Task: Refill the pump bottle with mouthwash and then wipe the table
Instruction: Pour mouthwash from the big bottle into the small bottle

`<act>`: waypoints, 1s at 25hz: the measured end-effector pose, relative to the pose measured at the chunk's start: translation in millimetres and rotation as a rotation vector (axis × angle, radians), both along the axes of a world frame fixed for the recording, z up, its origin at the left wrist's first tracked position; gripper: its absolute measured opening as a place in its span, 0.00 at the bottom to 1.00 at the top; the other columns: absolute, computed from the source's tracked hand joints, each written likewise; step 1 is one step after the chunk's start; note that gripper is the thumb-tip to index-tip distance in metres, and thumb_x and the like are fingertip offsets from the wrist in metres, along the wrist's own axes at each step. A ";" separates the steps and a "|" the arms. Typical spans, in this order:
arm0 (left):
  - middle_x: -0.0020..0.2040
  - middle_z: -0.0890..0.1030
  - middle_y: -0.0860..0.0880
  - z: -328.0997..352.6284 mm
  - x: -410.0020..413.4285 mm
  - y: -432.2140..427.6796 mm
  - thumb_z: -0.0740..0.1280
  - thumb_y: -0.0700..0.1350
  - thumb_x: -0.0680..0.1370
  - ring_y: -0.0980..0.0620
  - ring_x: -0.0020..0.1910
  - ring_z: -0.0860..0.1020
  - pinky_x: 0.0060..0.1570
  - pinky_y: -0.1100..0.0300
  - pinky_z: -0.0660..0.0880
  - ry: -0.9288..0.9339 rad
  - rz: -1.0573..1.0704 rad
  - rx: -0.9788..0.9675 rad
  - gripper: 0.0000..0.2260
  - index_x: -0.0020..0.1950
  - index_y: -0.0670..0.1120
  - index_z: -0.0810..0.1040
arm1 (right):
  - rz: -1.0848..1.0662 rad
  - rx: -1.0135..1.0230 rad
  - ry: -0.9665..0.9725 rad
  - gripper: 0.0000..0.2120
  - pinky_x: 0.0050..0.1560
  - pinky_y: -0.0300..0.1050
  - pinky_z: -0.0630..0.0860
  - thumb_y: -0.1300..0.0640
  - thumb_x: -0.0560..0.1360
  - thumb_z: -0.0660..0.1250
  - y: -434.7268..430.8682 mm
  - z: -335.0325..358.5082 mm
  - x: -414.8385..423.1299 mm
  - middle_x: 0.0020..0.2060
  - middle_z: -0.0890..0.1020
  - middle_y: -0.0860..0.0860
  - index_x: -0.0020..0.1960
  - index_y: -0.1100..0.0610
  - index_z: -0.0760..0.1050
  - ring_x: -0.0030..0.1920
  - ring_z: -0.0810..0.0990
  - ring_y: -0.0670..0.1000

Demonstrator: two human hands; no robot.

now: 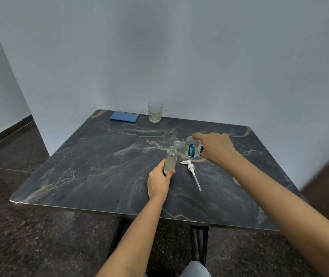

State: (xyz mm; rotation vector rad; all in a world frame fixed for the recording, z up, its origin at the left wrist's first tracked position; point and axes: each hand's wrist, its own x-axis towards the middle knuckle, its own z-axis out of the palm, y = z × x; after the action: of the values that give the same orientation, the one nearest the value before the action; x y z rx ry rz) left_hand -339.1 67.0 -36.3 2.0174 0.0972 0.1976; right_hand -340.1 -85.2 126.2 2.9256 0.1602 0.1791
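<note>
Blue folded cloth [124, 116], one, waits behind and left of the pump bottle [171, 160], likely for wiping. One glass tumbler [155, 112] stands behind it. The left hand [158, 181] grips the bottle's base to steady its open neck. One pump head [192, 170] lies just right. The right hand [215, 148] grasps the second bottle, tipped mouthwash [191, 148], its mouth beside that neck, seemingly to pour.

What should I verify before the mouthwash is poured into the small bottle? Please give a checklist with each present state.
1. Pump bottle open, pump lying apart on the table: ok.
2. Left hand grips the pump bottle low, bottle upright: ok.
3. Right hand holds the mouthwash bottle tipped, neck toward the opening: ok.
4. Neck exactly above the opening: cannot tell.
5. Level in the pump bottle: cannot tell.
6. Blue cloth ready at the far edge: ok.
</note>
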 end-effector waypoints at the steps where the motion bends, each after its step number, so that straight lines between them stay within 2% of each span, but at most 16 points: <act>1: 0.62 0.80 0.50 0.4 -0.5 0.1 0.70 0.49 0.76 0.50 0.60 0.78 0.61 0.52 0.74 -0.003 -0.001 -0.008 0.24 0.71 0.52 0.71 | -0.001 -0.006 0.002 0.25 0.58 0.53 0.70 0.60 0.75 0.65 0.4 0.7 -0.3 0.57 0.80 0.53 0.69 0.45 0.64 0.57 0.78 0.57; 25: 0.60 0.81 0.50 2.7 -2.5 0.6 0.70 0.48 0.76 0.51 0.57 0.79 0.59 0.53 0.75 -0.006 -0.010 -0.035 0.22 0.70 0.52 0.72 | 0.010 -0.027 -0.002 0.24 0.59 0.55 0.69 0.59 0.76 0.65 3.9 4.5 -3.1 0.58 0.80 0.53 0.69 0.46 0.65 0.57 0.78 0.57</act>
State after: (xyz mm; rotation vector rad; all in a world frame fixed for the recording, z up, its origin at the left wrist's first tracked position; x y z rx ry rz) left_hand -341.6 67.6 -33.6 1.9816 0.0866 0.1940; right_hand -343.3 -81.3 130.7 2.8983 0.1758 0.1801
